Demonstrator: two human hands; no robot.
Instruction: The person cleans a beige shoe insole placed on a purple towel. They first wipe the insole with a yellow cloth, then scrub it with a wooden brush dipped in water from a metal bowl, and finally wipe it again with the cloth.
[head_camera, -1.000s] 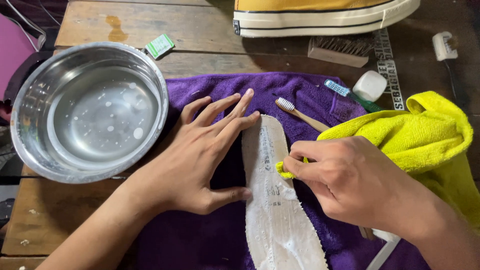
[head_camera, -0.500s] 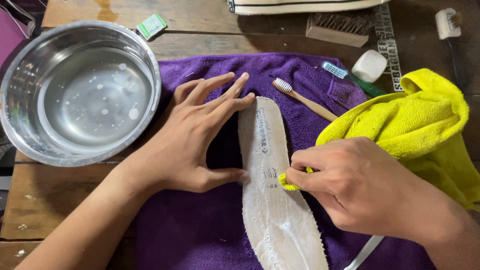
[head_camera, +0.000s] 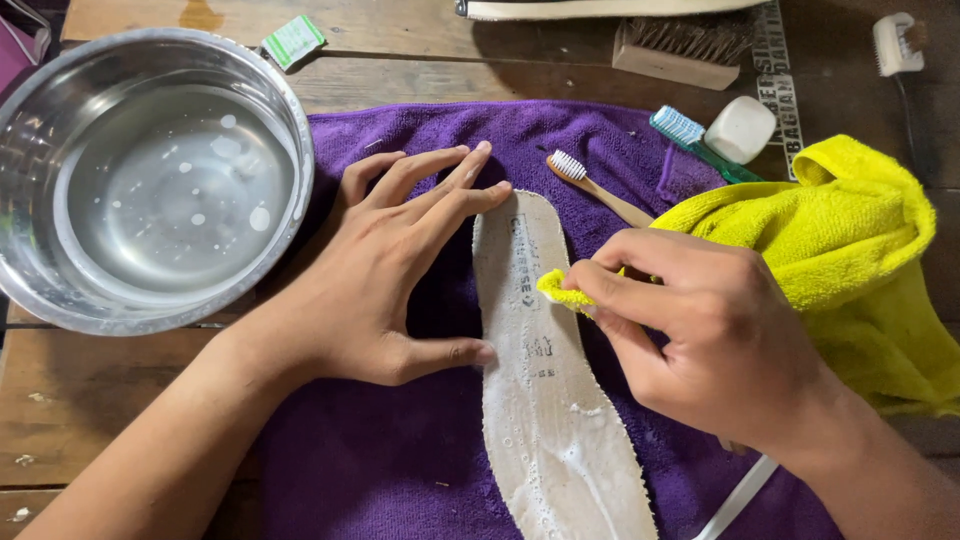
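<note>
wooden table (head_camera: 110, 400) is carrying a purple towel (head_camera: 400, 460), steel water bowl (head_camera: 150, 180) at its left. white insole (head_camera: 545, 400) is lying lengthwise on the towel. left hand (head_camera: 385, 285) is pressing flat, fingers spread along the insole's edge. right hand (head_camera: 700, 330) is pinching a yellow cloth (head_camera: 840, 240) corner onto the insole.

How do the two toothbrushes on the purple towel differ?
The wooden toothbrush has a plain tan handle and white bristles; the teal toothbrush has a coloured plastic handle and bluish bristles. The wooden one's handle runs under the right hand; the teal one's runs under a white block and the yellow cloth. Both lie flat, heads pointing up-left.
</note>
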